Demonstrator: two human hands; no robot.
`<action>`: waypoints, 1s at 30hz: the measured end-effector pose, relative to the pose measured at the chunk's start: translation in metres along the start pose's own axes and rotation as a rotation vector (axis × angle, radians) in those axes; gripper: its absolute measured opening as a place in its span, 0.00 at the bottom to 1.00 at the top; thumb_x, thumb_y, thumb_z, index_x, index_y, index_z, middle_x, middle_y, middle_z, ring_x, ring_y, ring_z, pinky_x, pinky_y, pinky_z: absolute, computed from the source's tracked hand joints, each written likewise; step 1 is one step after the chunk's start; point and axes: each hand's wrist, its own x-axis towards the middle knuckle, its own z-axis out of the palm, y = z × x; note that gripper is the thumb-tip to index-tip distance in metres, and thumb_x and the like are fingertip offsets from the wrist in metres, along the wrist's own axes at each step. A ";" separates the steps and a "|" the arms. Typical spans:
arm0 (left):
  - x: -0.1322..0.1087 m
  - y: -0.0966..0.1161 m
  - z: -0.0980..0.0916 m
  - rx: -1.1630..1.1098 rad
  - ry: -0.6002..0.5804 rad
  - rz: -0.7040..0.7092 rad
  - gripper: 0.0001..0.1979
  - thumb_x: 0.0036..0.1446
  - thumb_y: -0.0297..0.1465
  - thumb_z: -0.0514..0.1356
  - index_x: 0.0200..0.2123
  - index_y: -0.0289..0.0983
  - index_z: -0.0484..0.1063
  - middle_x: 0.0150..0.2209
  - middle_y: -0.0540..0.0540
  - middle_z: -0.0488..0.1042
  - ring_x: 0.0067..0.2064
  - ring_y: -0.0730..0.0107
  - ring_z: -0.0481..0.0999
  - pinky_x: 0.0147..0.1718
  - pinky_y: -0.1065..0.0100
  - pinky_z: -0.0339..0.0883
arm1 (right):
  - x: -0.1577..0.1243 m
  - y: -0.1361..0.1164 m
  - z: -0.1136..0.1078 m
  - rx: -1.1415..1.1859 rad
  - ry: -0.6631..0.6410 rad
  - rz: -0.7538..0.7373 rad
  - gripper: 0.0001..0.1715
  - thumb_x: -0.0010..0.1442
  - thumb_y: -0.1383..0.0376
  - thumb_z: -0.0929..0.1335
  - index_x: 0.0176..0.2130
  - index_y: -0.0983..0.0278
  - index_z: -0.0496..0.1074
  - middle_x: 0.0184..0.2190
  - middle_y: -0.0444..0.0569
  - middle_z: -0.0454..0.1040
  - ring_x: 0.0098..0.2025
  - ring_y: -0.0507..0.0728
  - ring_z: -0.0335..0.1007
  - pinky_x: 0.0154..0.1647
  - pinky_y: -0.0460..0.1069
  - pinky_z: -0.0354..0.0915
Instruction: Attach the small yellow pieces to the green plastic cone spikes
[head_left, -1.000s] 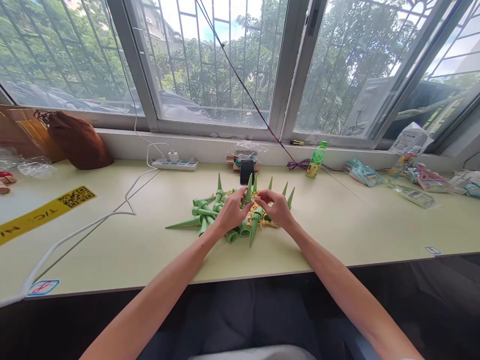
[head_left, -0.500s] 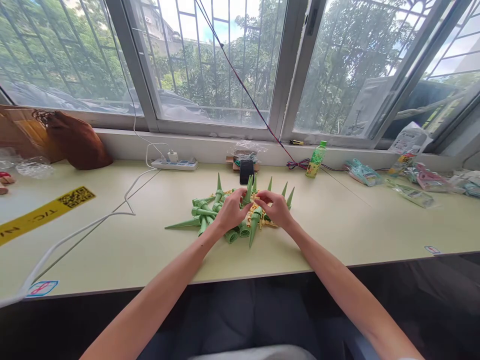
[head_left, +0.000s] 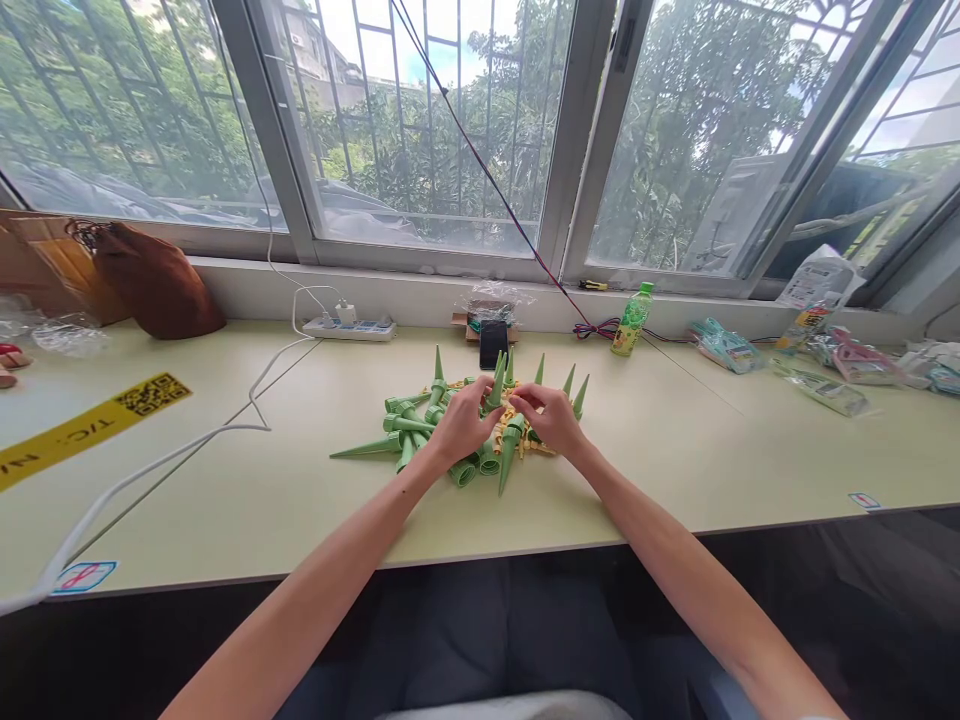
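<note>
My left hand (head_left: 466, 420) is closed round the base of a green plastic spike (head_left: 498, 385) that points up. Close beside it on the right, my right hand (head_left: 549, 412) is pinched near the spike's base; whatever its fingertips hold is too small to make out. Around and under both hands lies a pile of green spikes with ridged caps (head_left: 409, 424) and small yellow-orange pieces (head_left: 534, 446). One long spike (head_left: 364, 449) points left, another (head_left: 508, 465) points toward me. Several more stand upright behind the hands.
A black phone (head_left: 493, 342) leans on a small box behind the pile. Further off are a green bottle (head_left: 632, 320), a power strip (head_left: 352, 328) with a white cable, a brown bag (head_left: 161, 285) and plastic packets (head_left: 726, 346). The table's front edge (head_left: 525, 551) runs below my forearms.
</note>
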 end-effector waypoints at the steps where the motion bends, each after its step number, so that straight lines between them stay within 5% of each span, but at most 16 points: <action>1: 0.000 0.000 0.000 0.000 -0.003 0.001 0.12 0.57 0.32 0.60 0.44 0.38 0.65 0.36 0.47 0.73 0.34 0.67 0.72 0.32 0.67 0.67 | 0.000 0.000 0.000 -0.002 -0.004 0.002 0.19 0.62 0.52 0.66 0.34 0.64 0.75 0.26 0.47 0.75 0.26 0.53 0.68 0.30 0.47 0.63; 12: -0.001 0.000 0.001 0.018 0.000 -0.003 0.12 0.58 0.32 0.60 0.45 0.39 0.65 0.35 0.47 0.73 0.34 0.67 0.72 0.32 0.67 0.66 | 0.000 -0.003 -0.002 -0.069 -0.008 0.008 0.30 0.66 0.47 0.59 0.24 0.64 0.70 0.17 0.43 0.67 0.20 0.50 0.58 0.25 0.47 0.56; 20: 0.000 0.001 0.000 -0.013 -0.002 0.000 0.11 0.58 0.31 0.59 0.44 0.39 0.64 0.35 0.47 0.73 0.37 0.65 0.73 0.33 0.66 0.67 | -0.001 -0.001 0.000 0.040 -0.016 -0.021 0.16 0.60 0.53 0.68 0.40 0.64 0.72 0.29 0.48 0.76 0.29 0.54 0.71 0.33 0.49 0.68; 30: 0.000 0.001 0.001 -0.024 0.008 0.000 0.11 0.58 0.31 0.59 0.44 0.39 0.64 0.35 0.47 0.73 0.36 0.65 0.73 0.34 0.65 0.68 | 0.000 0.000 0.001 0.047 -0.017 -0.026 0.14 0.61 0.55 0.67 0.37 0.63 0.72 0.29 0.48 0.76 0.30 0.54 0.71 0.34 0.50 0.68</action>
